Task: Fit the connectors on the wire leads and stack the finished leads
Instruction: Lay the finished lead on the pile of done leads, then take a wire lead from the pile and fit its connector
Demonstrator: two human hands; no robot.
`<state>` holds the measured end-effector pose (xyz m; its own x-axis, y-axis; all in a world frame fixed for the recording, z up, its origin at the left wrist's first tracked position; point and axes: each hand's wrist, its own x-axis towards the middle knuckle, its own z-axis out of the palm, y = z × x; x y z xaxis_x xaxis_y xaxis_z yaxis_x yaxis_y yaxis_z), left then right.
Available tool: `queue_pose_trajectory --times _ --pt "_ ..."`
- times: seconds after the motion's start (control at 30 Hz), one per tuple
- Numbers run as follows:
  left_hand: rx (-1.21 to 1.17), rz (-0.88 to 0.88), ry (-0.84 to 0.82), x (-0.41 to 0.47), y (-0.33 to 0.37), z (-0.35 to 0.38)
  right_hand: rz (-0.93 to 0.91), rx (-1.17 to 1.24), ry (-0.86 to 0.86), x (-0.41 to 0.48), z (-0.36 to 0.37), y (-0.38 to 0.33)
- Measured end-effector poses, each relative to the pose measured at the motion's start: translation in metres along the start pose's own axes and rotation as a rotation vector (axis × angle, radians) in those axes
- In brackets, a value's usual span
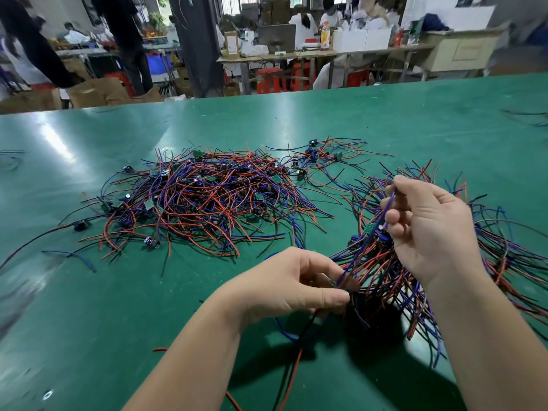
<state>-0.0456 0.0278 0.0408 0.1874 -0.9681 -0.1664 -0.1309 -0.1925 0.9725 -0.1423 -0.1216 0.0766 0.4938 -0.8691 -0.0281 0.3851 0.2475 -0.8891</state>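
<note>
The smooth, glossy green table carried a wide, loose tangle of thin red, blue and black wire leads, with small flat green boards and stubby dark parts scattered through it. A second, more fanned-out heap of leads lay to the right, under the person's hands. The hands were held apart. The right hand was raised, its fingertips pinching the upper end of one slim blue lead. The left hand was lower and nearer the person, thumb and curled fingers nipping the same lead's lower end, so it ran nearly straight between them. Limp red and black wires trailed from the left hand towards the table edge.
</note>
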Motion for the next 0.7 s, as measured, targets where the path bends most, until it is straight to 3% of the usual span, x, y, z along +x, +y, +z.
queue_pose_trajectory --times 0.1,0.23,0.4,0.5,0.6,0.7 --pt "-0.073 0.029 -0.041 -0.002 0.001 -0.004 0.104 0.074 0.018 0.002 -0.001 -0.002" --pt "-0.3 0.193 0.002 -0.003 0.006 -0.006 0.197 0.117 -0.186 0.007 -0.005 -0.002" --pt "-0.61 0.38 0.335 0.004 0.01 -0.008 0.059 -0.32 -0.533 -0.003 -0.004 0.016" --pt "-0.671 0.425 0.564 0.009 0.012 -0.003 -0.023 -0.305 -0.702 -0.013 0.0 0.02" --pt "-0.643 0.464 0.691 0.011 0.01 0.004 -0.088 -0.252 -0.616 -0.015 0.004 0.021" --pt "-0.418 0.502 0.761 0.012 0.009 0.01 -0.065 -0.169 -0.528 -0.015 0.006 0.02"
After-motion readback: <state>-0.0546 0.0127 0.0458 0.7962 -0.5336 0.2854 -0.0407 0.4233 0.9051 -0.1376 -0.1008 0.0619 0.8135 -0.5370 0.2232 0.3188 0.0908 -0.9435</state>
